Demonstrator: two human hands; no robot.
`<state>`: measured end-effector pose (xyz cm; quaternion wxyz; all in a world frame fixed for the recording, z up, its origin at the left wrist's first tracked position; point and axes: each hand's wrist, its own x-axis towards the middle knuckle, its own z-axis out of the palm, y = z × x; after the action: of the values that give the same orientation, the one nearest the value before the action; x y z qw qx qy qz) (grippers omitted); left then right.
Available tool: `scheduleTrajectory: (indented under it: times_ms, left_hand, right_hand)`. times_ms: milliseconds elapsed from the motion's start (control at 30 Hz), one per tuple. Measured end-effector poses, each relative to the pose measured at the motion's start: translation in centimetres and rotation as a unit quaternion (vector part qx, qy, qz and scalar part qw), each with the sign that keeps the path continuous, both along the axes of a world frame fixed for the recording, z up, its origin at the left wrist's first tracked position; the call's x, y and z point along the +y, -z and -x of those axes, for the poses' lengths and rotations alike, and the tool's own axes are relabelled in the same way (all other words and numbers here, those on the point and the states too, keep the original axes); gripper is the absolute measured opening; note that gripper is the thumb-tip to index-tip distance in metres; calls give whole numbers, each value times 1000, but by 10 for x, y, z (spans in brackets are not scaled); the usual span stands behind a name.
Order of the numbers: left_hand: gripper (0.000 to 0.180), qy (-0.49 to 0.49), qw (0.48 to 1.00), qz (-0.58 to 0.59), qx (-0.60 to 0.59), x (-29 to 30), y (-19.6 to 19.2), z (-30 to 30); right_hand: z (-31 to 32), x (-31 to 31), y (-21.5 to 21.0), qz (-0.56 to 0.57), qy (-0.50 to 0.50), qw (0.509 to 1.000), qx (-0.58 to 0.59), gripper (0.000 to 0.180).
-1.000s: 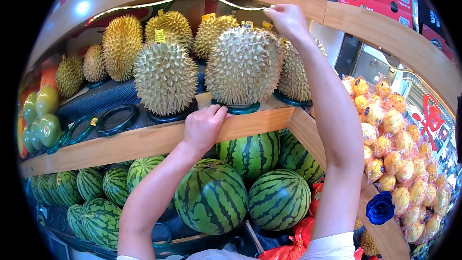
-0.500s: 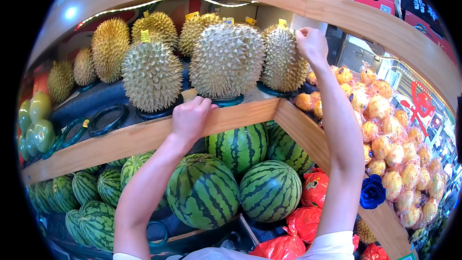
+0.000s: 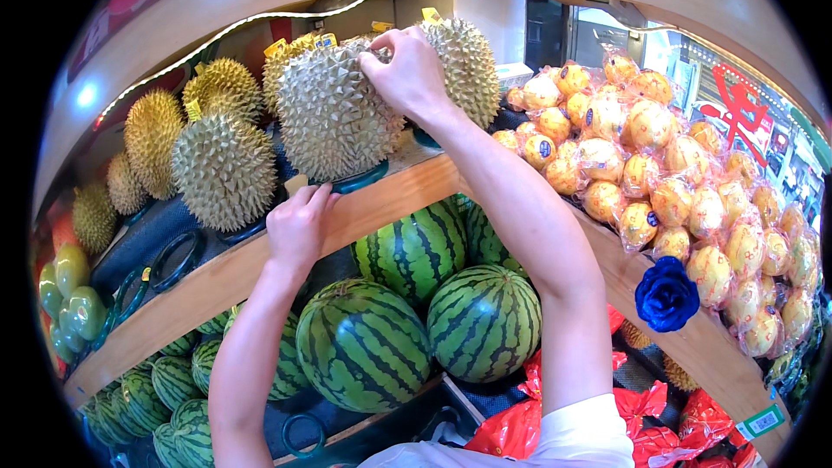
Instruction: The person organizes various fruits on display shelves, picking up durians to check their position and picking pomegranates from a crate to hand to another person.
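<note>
My right hand reaches up to the large pale durian. Its thumb and index finger are bent together against the spines on the upper right side. At the front ledge my left hand is closed, resting on the wooden shelf edge. A tan block-like end shows just beyond its fingers; whether the hand grips it I cannot tell. Another durian stands behind my right wrist. A spiky green-grey durian sits to the left, with a yellow tag on its stem.
Smaller durians line the left. Dark green rings lie on the shelf. Below are striped watermelons and red-wrapped fruit. Plastic-wrapped yellow fruit is piled at right, beside a blue artificial rose.
My right hand has moved left from the right-hand durian to the large middle one. My left hand stays at the ledge. The view has shifted to the right.
</note>
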<state>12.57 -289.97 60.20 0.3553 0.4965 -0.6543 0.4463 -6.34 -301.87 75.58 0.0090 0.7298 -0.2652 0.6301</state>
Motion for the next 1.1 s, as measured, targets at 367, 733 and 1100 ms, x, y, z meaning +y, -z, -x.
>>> scheduleTrajectory:
  times_ms: [367, 733, 1100]
  left_hand:
    - [18, 46, 997, 54, -15, -2, 2, -2]
    - [18, 65, 996, 55, 13, -6, 4, -10]
    - [20, 64, 995, 63, 32, -10, 5, -8]
  right_hand:
    - [1, -7, -1, 1, -62, 998, -18, 30]
    - [5, -13, 25, -13, -57, 990, -127, 28]
    - [-9, -16, 13, 94, -49, 982, -156, 26]
